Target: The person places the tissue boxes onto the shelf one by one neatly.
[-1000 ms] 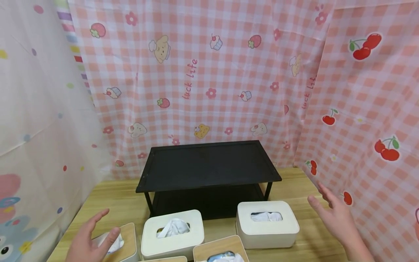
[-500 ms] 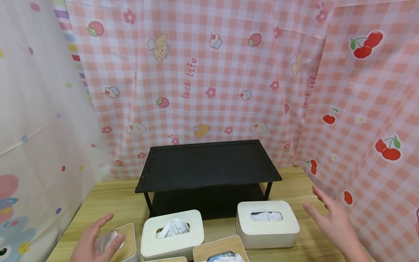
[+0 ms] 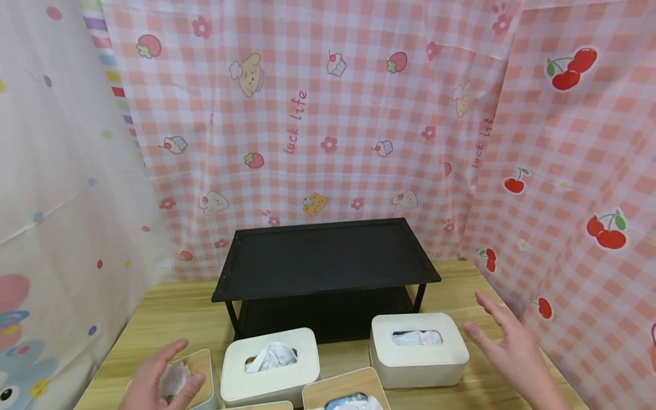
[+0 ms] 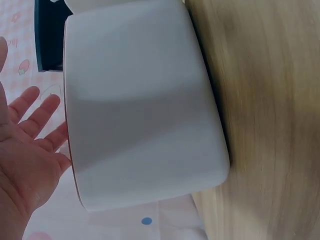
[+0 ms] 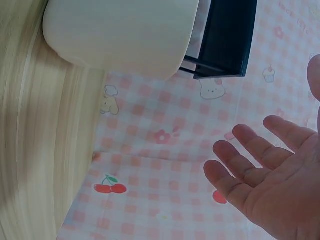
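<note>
My left hand (image 3: 161,380), fingers apart, hovers over a wood-lidded tissue box (image 3: 202,370) at the lower left and partly hides it. In the left wrist view that hand (image 4: 32,150) shows its palm and spread fingers beside the white side of a box (image 4: 142,110). To the right of a white tissue box (image 3: 410,356), my right hand (image 3: 509,350) is raised with fingers extended and nothing in it. The right wrist view shows the same hand (image 5: 270,180) apart from a white box (image 5: 122,35).
A low black two-tier rack (image 3: 328,259) stands at the back of the wooden table (image 3: 164,307). Another white tissue box (image 3: 270,364) sits centre-left, beside a wood-lidded one (image 3: 345,384). A further wooden lid (image 3: 261,406) shows at the bottom edge. Patterned curtains (image 3: 328,114) enclose the table.
The left hand has drifted right, farther over the wood-lidded box. The right hand has moved left and slightly down, toward the right white tissue box. The boxes have stayed put.
</note>
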`<action>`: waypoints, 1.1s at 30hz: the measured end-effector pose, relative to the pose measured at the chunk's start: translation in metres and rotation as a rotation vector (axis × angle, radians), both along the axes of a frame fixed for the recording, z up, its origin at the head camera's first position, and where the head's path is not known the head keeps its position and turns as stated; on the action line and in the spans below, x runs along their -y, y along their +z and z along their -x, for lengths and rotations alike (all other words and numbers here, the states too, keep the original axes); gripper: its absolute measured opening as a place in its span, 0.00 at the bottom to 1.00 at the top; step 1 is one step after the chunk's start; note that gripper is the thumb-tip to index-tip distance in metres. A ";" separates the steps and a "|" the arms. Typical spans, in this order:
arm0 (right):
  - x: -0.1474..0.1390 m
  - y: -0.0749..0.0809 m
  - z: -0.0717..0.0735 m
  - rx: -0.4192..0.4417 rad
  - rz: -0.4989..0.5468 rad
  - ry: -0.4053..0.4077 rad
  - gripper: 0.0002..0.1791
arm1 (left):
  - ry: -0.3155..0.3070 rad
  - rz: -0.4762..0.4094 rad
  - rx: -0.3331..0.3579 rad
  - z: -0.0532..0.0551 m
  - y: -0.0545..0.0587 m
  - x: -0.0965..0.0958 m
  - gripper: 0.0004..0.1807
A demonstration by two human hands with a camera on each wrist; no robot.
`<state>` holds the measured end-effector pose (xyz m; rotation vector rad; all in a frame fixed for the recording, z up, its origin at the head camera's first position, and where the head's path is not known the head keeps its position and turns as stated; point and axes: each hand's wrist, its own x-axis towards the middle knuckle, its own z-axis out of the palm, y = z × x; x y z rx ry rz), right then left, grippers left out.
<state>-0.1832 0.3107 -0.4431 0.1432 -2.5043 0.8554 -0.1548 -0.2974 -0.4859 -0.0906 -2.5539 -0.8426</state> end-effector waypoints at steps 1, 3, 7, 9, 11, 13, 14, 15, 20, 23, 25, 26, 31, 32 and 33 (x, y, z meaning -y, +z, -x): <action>0.002 0.000 0.000 0.002 -0.005 -0.001 0.38 | -0.004 0.005 -0.005 0.000 0.000 -0.001 0.36; 0.005 0.001 -0.001 0.019 -0.003 0.010 0.38 | -0.008 0.016 -0.023 0.000 -0.001 -0.004 0.36; 0.010 0.003 -0.003 0.065 0.010 0.028 0.39 | -0.002 0.034 -0.025 -0.001 0.000 -0.010 0.36; 0.013 0.003 -0.004 0.081 0.011 0.031 0.40 | 0.004 0.044 -0.009 -0.002 0.002 -0.013 0.36; 0.016 0.004 -0.004 0.095 0.007 0.035 0.40 | 0.006 0.050 0.001 -0.003 0.003 -0.016 0.36; 0.019 0.004 -0.004 0.104 0.004 0.052 0.40 | 0.002 0.061 0.009 -0.003 0.005 -0.019 0.36; 0.021 0.004 -0.004 0.110 -0.007 0.052 0.40 | 0.003 0.068 0.017 -0.004 0.006 -0.020 0.36; 0.023 0.004 -0.004 0.108 -0.016 0.056 0.40 | 0.000 0.076 0.023 -0.004 0.006 -0.021 0.36; 0.032 0.002 -0.004 0.051 -0.032 0.089 0.40 | -0.004 0.104 0.033 -0.005 0.008 -0.027 0.36; 0.037 0.001 -0.004 0.026 -0.022 0.114 0.40 | -0.006 0.100 0.007 -0.006 0.008 -0.032 0.37; 0.041 0.000 -0.004 0.009 -0.015 0.126 0.39 | -0.010 0.096 -0.015 -0.006 0.008 -0.035 0.36; 0.043 -0.001 -0.004 0.002 -0.017 0.130 0.39 | -0.012 0.092 -0.030 -0.006 0.007 -0.036 0.36; 0.054 -0.004 -0.002 -0.070 -0.013 0.167 0.37 | -0.011 0.096 -0.028 -0.008 0.009 -0.041 0.37; 0.056 -0.004 -0.002 -0.079 -0.018 0.171 0.37 | -0.012 0.094 -0.003 -0.008 0.009 -0.042 0.38; 0.058 -0.004 -0.002 -0.085 -0.021 0.176 0.37 | -0.012 0.092 0.028 -0.009 0.010 -0.043 0.38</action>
